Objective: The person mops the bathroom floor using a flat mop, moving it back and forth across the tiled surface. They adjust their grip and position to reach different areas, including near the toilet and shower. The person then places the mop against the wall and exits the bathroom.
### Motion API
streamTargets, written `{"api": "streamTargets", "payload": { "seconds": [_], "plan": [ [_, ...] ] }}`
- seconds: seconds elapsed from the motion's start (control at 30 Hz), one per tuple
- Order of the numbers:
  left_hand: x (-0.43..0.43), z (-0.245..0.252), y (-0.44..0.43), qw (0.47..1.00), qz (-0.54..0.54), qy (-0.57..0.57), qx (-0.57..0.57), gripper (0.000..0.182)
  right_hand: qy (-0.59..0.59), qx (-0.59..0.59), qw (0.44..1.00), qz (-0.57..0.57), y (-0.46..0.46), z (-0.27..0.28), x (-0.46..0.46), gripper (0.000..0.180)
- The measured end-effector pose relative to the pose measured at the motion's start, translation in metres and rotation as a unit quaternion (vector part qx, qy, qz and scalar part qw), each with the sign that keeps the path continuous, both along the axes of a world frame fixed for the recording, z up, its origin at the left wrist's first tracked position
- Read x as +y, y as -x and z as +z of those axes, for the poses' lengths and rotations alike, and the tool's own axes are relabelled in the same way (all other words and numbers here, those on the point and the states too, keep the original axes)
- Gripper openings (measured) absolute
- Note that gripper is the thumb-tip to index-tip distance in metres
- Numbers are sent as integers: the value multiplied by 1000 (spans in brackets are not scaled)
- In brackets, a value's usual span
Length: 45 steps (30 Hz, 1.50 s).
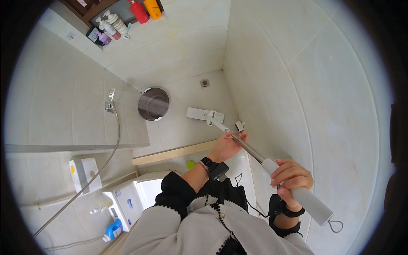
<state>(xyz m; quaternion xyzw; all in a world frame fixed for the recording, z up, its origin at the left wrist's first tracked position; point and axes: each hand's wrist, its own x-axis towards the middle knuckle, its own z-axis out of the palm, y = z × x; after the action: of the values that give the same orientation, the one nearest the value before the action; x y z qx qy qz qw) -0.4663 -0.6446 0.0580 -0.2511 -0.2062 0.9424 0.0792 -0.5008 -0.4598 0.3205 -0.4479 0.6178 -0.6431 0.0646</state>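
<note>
A flat mop with a white rectangular head rests on the tiled floor, its metal and white pole slanting up toward me. My right hand is closed round the white upper part of the pole, with a wire loop at the pole's end beyond it. My left hand is at the lower metal tube, palm turned up and fingers partly spread; whether it grips the tube cannot be told. Left of the mop head stands a dark round bucket, with water spraying into it from a shower head on the wall.
A floor drain lies beyond the mop head. A pale raised sill crosses the floor nearer me. A small white fitting is by the right wall. Pump bottles stand on the window ledge; a blue bottle is at lower left.
</note>
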Motion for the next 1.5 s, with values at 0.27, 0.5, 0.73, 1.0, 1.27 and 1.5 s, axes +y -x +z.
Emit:
{"api": "streamTargets", "payload": {
  "seconds": [0.27, 0.5, 0.73, 1.0, 1.27, 1.5],
  "plan": [
    [-20, 18, -12, 990, -21, 132, 42, 22, 106, -143, 983, 54, -4, -5, 4, 19],
    [-24, 14, -19, 971, -54, 230, -20, 17, 96, -73, 991, 56, -3, 0, 11, 19],
    [-26, 14, -24, 938, -106, 328, -23, 18, 79, -3, 996, 36, -6, 5, 17, 22],
    [-17, 22, -14, 930, -129, 341, -41, 17, 127, -46, 990, -29, -9, 10, 15, 25],
    [-17, 29, -13, 948, -122, 295, -1, 15, 122, -21, 990, 60, 1, 12, 27, 22],
    [-1, 36, -8, 970, -112, 210, 46, 16, 227, -117, 961, 110, 10, 16, 45, 19]
  ]
}}
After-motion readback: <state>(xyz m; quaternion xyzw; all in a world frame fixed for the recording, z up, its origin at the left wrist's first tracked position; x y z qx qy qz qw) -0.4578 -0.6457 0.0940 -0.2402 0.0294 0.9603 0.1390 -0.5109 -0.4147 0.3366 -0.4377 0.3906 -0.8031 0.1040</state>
